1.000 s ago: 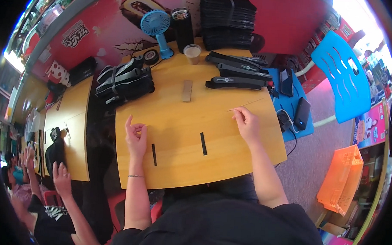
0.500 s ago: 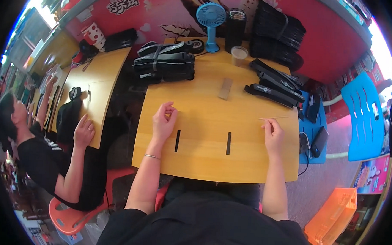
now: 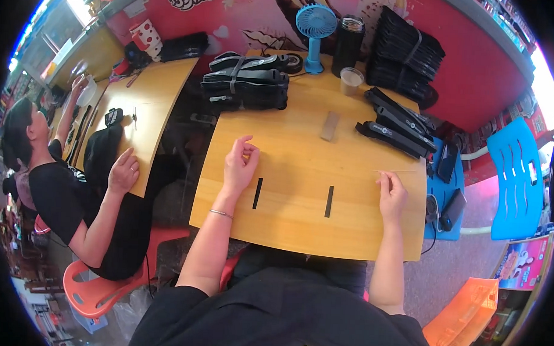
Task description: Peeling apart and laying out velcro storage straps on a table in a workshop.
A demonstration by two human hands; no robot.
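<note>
Over the left part of the wooden table, my left hand [image 3: 241, 164] is raised with its fingers curled in and the thumb near the forefinger. Anything it might hold is too small to see. On the right side my right hand [image 3: 393, 193] has thumb and fingertips drawn together. At those fingertips runs a very thin pale stick [image 3: 404, 171], lying roughly crosswise; its kind is too fine to tell. Between my hands, two short black strips [image 3: 257, 193] are on the tabletop [image 3: 293, 225], set apart from each other. Neither hand touches them.
Black-and-grey bundles [image 3: 246, 83] sit at the back left, and black pouches [image 3: 397, 125] at the right. A blue fan [image 3: 315, 34], dark bottle [image 3: 348, 47], small cup [image 3: 351, 80] and brown piece [image 3: 330, 126] are farther back. Another person works at a table to the left.
The whole view has shifted slightly, moving things a little to the right. Both my hands keep nearly the same places over the table. The co-worker's hands have moved slightly.
</note>
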